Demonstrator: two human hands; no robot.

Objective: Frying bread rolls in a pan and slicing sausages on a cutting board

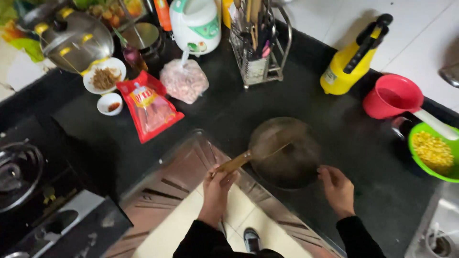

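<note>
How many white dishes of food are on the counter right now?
2: a larger white plate of brown shreds beside the lidded pot, and a small white dish just below it. Others may be hidden.

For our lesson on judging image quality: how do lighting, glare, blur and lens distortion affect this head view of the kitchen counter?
Head view: wide-angle bending curves the counter edge; the dark pan blends into the black counter; glare sits on the glass pot lid; the left hand on the wooden handle and the right hand look slightly soft; white tiles at top right are bright.
</note>
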